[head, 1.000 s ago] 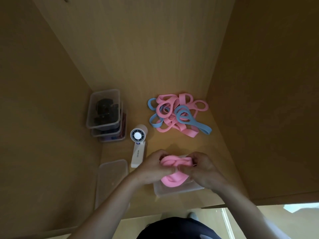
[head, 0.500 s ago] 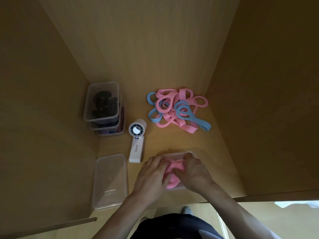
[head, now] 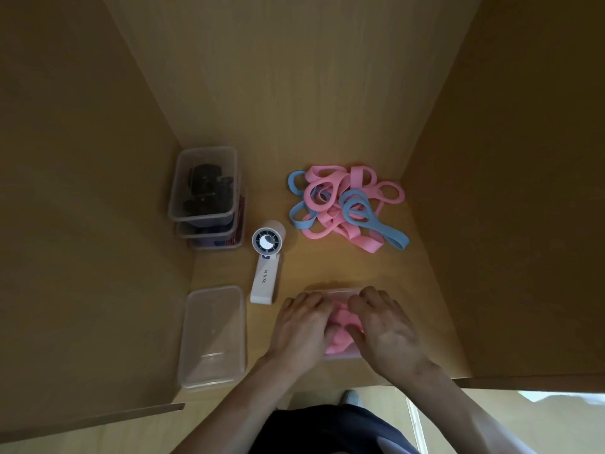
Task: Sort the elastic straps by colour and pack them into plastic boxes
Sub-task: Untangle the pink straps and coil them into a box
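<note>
**Clerk:** Entry one, the hands?

**Checker:** Left hand [head: 302, 329] and right hand [head: 388, 332] lie palms down, side by side. The fingers are spread and nearly straight, gripping nothing. Both press on a bundle of pink straps [head: 340, 332], which shows only in the gap between them.

**Clerk:** Where does the bundle sit?

**Checker:** Inside a clear plastic box [head: 330, 291] near the front edge of the surface [head: 327, 267], right of centre. The hands cover most of the box, so only its far rim and a strip of the near wall are visible.

**Clerk:** Any writing?

**Checker:** One item. A white handheld fan [head: 265, 267] lies flat just left of that box, with its round head towards the back. The handle reads "MINISO". A small blue mark under the head is too small to read.

**Clerk:** Other containers?

**Checker:** A second clear box [head: 212, 335] sits at the front left corner with nothing visible inside. A stack of clear boxes [head: 204, 185] stands against the left edge, towards the back. The top one holds dark objects I cannot identify. The lowest shows something striped red and dark through its wall.

**Clerk:** Loose stock?

**Checker:** A tangled pile of straps [head: 347, 208] lies towards the back right corner, well apart from the hands. It is mostly pink loops with a few blue ones threaded through. One blue strap trails out towards the right edge.
</note>
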`<act>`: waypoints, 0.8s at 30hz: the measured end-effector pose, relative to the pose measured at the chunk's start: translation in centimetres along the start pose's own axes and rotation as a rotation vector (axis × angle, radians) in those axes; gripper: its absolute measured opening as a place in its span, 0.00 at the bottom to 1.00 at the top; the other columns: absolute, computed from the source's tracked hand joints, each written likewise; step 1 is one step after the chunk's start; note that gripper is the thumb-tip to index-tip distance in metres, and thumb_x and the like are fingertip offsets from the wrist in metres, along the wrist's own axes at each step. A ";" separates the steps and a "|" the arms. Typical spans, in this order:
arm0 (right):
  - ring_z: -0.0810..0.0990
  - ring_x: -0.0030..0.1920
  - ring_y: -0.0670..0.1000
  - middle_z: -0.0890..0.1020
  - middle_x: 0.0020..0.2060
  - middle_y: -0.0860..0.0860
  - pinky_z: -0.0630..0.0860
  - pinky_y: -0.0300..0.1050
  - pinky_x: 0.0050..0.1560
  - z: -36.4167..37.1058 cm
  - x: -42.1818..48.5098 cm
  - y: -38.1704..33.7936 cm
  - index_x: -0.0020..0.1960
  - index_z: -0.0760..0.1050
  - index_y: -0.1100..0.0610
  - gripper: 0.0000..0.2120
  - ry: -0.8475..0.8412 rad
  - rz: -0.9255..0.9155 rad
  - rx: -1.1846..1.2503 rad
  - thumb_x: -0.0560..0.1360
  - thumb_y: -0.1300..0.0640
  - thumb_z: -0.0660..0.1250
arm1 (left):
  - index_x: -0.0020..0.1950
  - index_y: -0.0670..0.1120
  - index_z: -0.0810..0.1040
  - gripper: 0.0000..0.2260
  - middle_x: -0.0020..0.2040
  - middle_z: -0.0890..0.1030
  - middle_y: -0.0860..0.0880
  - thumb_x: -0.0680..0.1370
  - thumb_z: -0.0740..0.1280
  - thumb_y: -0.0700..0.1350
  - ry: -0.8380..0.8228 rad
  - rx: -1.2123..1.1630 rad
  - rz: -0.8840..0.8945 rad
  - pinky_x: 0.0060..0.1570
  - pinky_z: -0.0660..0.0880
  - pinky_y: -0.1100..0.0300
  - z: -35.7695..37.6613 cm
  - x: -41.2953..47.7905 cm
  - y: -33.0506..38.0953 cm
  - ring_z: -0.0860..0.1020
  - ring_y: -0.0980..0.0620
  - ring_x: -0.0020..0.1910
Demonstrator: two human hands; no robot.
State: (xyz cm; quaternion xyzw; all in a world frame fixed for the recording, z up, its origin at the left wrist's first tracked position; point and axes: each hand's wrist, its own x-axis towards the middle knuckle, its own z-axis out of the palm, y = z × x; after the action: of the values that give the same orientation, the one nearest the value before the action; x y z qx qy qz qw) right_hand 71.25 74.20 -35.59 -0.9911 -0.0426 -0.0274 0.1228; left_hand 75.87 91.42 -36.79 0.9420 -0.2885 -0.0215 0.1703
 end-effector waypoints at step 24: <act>0.70 0.64 0.52 0.74 0.62 0.50 0.67 0.45 0.63 0.5 -1.2 1.6 0.57 0.77 0.50 0.17 0.101 0.012 0.279 0.73 0.43 0.64 | 0.55 0.54 0.80 0.13 0.66 0.76 0.58 0.76 0.60 0.55 -0.053 -0.057 0.139 0.65 0.61 0.60 -2.7 -1.0 -2.2 0.68 0.56 0.67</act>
State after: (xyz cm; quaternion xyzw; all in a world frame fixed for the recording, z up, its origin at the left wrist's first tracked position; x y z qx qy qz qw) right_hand 70.18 72.69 -36.51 -0.9621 -0.0339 -0.0702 0.2612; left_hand 76.61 94.47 -35.05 0.9135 -0.3570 -0.0425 0.1905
